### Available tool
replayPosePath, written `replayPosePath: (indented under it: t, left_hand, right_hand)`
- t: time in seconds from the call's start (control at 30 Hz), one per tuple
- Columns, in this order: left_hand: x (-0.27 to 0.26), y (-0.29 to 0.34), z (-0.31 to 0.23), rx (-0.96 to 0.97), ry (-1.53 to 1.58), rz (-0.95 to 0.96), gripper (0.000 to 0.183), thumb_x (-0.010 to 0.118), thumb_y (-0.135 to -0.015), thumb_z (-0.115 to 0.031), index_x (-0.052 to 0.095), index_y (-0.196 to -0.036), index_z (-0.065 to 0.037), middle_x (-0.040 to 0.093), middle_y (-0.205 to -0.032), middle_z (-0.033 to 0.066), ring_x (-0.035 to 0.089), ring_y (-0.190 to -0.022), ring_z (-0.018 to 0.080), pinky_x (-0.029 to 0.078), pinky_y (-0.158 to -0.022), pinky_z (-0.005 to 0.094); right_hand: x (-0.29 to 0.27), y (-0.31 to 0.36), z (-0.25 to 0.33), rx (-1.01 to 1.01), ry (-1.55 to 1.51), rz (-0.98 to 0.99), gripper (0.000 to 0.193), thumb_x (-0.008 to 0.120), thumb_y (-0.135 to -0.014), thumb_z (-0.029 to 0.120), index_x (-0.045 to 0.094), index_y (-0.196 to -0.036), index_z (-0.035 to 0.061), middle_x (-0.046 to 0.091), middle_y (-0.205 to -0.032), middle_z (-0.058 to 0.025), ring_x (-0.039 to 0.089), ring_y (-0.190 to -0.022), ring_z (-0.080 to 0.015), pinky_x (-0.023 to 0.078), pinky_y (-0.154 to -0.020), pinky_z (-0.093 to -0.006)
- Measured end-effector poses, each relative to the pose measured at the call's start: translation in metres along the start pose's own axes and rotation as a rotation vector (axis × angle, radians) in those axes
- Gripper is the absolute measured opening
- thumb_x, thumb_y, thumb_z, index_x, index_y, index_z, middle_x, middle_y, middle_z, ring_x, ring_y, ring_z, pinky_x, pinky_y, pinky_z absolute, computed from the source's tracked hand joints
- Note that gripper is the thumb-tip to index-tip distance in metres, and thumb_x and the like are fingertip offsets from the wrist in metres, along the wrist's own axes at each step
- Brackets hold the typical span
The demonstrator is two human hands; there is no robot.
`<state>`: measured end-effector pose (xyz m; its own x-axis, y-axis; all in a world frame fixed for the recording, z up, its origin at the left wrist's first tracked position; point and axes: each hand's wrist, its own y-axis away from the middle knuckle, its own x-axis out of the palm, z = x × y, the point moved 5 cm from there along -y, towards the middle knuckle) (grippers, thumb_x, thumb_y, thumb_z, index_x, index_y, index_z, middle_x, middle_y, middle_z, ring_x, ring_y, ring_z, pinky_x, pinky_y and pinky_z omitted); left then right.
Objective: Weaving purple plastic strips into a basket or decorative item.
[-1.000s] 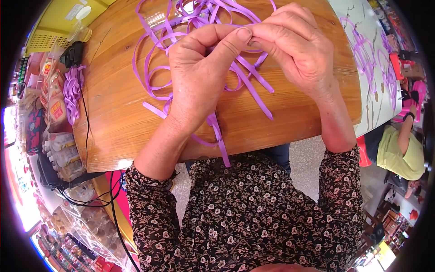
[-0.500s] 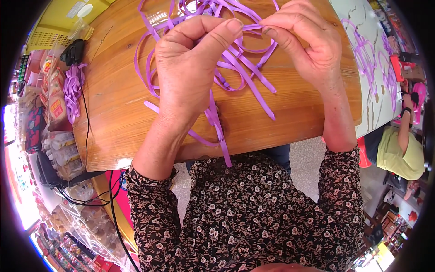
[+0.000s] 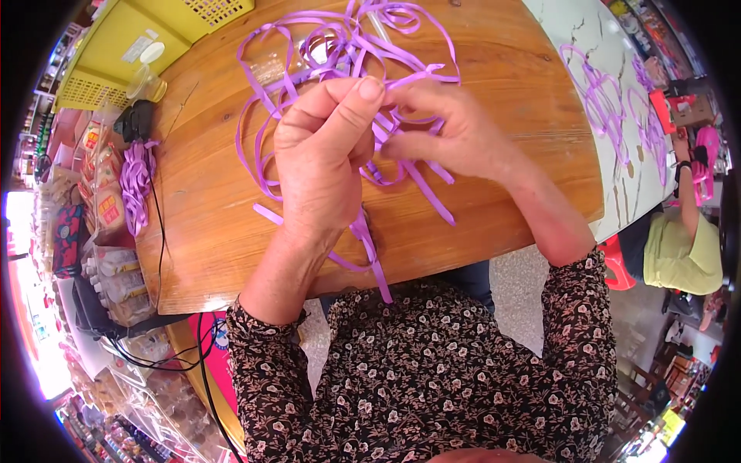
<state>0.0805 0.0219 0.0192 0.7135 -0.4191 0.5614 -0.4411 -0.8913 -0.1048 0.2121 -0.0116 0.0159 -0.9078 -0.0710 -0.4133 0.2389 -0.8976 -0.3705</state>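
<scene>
Over a wooden table my left hand is closed, thumb pressed on the curled forefinger, holding a flat purple strap. The pinched part is mostly hidden by the fingers; strap ends show below the wrist and hang over the table's near edge. Just right of those fingertips is my right hand, blurred, with thumb and forefinger apart and nothing visible gripped between them. Beyond both hands lies a loose tangle of purple straps with small darker purple pieces on them.
The wooden table adjoins a white marbled surface bearing more purple straps. At left are a yellow crate, a clear cup, a purple strap bundle and a black cable. A person in yellow-green is at far right.
My right hand has moved left and down, its pinch on the strap opened, and its fingers are now beside my left fingertips. My left hand keeps its pinch. The view has shifted slightly.
</scene>
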Motion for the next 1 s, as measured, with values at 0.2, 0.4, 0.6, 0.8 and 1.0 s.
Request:
replayPosePath:
  t: [0.2, 0.4, 0.6, 0.8, 1.0]
  left_hand:
    - [0.015, 0.010, -0.012, 0.083, 0.127, 0.156, 0.013, 0.056, -0.090, -0.014, 0.059, -0.083, -0.003, 0.040, -0.054, -0.0053, 0.027, -0.043, 0.0035, 0.020, -0.041, 0.0222]
    - [-0.001, 0.001, -0.065, 0.198, 0.223, 0.233, 0.017, 0.048, -0.094, -0.018, 0.053, -0.088, -0.003, 0.022, -0.054, -0.0061, 0.021, -0.048, 0.0068, 0.019, -0.046, 0.0242]
    - [-0.057, -0.012, -0.094, 0.254, 0.288, 0.132, 0.022, 0.047, -0.095, -0.019, 0.055, -0.091, 0.001, 0.021, -0.054, -0.0058, 0.019, -0.048, 0.0074, 0.018, -0.047, 0.0242]
    - [-0.104, -0.017, -0.098, 0.283, 0.212, -0.058, 0.020, 0.051, -0.093, -0.018, 0.057, -0.095, 0.001, 0.025, -0.056, -0.0053, 0.023, -0.051, 0.0081, 0.021, -0.049, 0.0250]
    - [-0.165, -0.025, -0.112, 0.532, -0.317, -0.553, 0.020, 0.061, -0.087, -0.010, 0.057, -0.103, 0.000, 0.045, -0.069, -0.0017, 0.044, -0.065, 0.0090, 0.039, -0.057, 0.0257]
  right_hand:
    - [0.035, 0.002, 0.011, 0.020, -0.299, 0.213, 0.045, 0.070, -0.076, 0.008, 0.054, -0.117, 0.0030, 0.059, -0.092, -0.0048, 0.055, -0.088, -0.0128, 0.046, -0.072, -0.0275]
    - [0.027, 0.005, 0.004, 0.183, -0.433, 0.312, 0.032, 0.066, -0.083, 0.012, 0.058, -0.113, 0.0019, 0.060, -0.077, -0.0009, 0.055, -0.068, -0.0066, 0.044, -0.059, -0.0229]
    - [-0.032, -0.003, -0.006, 0.210, -0.378, -0.001, 0.018, 0.062, -0.087, 0.014, 0.066, -0.100, 0.0017, 0.066, -0.083, -0.0011, 0.058, -0.071, -0.0064, 0.048, -0.063, -0.0207]
    - [-0.073, -0.003, -0.010, 0.184, 0.004, -0.164, 0.017, 0.061, -0.086, 0.012, 0.066, -0.098, 0.0006, 0.066, -0.083, -0.0025, 0.060, -0.076, -0.0091, 0.049, -0.069, -0.0229]
    - [-0.075, -0.004, -0.014, 0.245, -0.141, -0.168, 0.017, 0.060, -0.088, 0.016, 0.065, -0.092, 0.0004, 0.058, -0.071, 0.0018, 0.053, -0.067, -0.0041, 0.044, -0.062, -0.0185]
